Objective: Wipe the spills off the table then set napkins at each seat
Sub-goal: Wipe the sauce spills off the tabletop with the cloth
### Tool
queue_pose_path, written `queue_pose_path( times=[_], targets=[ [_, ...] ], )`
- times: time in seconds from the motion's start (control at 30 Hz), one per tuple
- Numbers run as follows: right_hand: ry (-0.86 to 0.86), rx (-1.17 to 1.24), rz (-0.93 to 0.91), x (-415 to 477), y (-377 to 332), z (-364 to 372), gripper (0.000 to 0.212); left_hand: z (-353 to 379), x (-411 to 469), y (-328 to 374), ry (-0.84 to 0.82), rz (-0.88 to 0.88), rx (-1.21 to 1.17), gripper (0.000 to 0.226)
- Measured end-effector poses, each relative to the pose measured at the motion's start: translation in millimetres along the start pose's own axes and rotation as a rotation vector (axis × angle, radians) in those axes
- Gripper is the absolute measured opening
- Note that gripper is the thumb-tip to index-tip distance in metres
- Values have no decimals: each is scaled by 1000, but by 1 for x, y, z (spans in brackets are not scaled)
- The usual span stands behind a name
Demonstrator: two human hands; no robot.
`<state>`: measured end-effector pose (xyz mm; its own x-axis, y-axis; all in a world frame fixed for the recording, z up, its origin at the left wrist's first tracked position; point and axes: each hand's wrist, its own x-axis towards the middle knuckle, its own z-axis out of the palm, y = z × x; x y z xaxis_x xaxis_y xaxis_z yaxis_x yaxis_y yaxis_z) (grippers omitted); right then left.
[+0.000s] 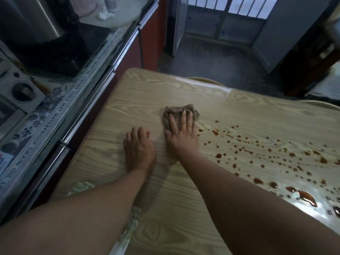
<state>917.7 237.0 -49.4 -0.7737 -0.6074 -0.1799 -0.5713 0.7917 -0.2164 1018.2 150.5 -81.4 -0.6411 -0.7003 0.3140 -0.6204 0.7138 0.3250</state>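
A wood-grain table (230, 111) fills the middle of the head view. Brown liquid spills (276, 159) lie scattered over its right half, with a larger puddle (307, 197) near the right edge. My right hand (181, 134) presses flat, fingers spread, on a crumpled brown-grey cloth (176, 110) just left of the nearest drops. My left hand (138, 147) rests palm down on the bare table beside it, fingers curled, holding nothing. No napkins are in sight.
A kitchen counter (60, 111) with a printed mat runs along the left, close to the table's left edge. A pale patterned fabric (128, 223) lies at the near table edge under my left forearm. Chair backs (204, 80) show at the far side.
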Motion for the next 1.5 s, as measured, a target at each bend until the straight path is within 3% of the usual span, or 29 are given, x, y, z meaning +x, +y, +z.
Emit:
queue_pose_path(
  times=[0.17,0.3,0.5,0.67,0.8,1.17,1.5],
  targets=[
    [6,-20,-27,-59,-2,10,61,-8,-4,2,-33,58,-14,17],
    [20,-48,-47,-102,5,22,60,-12,-8,7,-70,209,-69,21],
    [101,-58,-80,-110,13,33,63,-13,-9,11,-135,269,-58,16],
    [160,-37,-44,-66,21,27,65,-11,-7,10,-146,289,-7,28],
    [79,-38,35,-8,32,9,62,-9,-5,10,-151,291,14,36],
    [21,-78,220,79,57,-22,62,-6,-4,8,-130,295,4,37],
    [23,-27,-32,-83,49,6,66,-13,-7,13,-164,273,19,37]
  ],
)
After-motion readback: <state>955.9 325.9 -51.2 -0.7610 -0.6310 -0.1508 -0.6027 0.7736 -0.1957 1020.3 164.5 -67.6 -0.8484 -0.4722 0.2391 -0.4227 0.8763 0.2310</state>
